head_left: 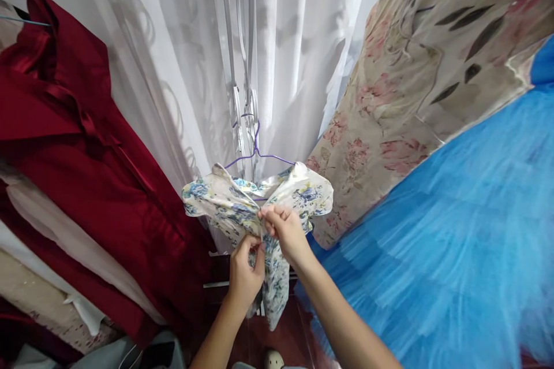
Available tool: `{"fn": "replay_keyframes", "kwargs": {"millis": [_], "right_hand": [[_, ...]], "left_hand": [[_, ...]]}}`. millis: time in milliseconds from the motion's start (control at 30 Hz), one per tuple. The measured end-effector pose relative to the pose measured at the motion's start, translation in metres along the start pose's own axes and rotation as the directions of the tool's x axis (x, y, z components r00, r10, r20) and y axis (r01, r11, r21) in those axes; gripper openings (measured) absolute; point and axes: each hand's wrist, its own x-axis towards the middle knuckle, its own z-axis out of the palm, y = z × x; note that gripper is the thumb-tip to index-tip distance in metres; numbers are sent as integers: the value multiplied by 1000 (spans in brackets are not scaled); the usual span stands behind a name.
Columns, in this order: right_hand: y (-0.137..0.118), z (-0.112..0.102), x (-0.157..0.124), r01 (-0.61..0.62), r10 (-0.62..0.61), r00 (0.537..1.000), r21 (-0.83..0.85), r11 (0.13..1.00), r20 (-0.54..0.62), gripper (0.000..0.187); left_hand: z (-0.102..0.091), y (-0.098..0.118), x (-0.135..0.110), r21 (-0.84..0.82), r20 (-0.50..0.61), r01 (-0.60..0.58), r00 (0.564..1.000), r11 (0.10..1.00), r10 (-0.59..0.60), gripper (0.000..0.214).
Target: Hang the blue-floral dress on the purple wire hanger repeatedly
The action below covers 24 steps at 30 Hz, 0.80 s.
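A small white dress with a blue and yellow floral print hangs on a purple wire hanger in front of me. My right hand pinches the dress's front opening just below the neckline. Slightly lower and to the left, my left hand pinches the same front edge, thumb and fingers together. Whether a button or zip sits between the fingertips is too small to tell. The dress's lower part hangs down behind and between my hands.
Dark red garments hang close on the left. A beige floral garment and a blue tulle skirt crowd the right. White curtains hang behind metal rods. A shoe shows on the red floor.
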Motion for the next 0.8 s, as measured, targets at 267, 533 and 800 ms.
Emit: {"fn": "replay_keyframes", "kwargs": {"millis": [267, 533, 800], "right_hand": [[-48, 13, 56, 157, -156, 986, 14, 988, -58, 29], [-46, 9, 38, 181, -179, 984, -104, 978, 26, 24], [-25, 12, 46, 282, -307, 951, -299, 912, -38, 30]], "left_hand": [[11, -20, -10, 355, 271, -121, 962, 927, 22, 11], [-49, 20, 77, 135, -81, -186, 977, 973, 198, 41], [-67, 67, 157, 395, 10, -515, 830, 761, 557, 21]]}}
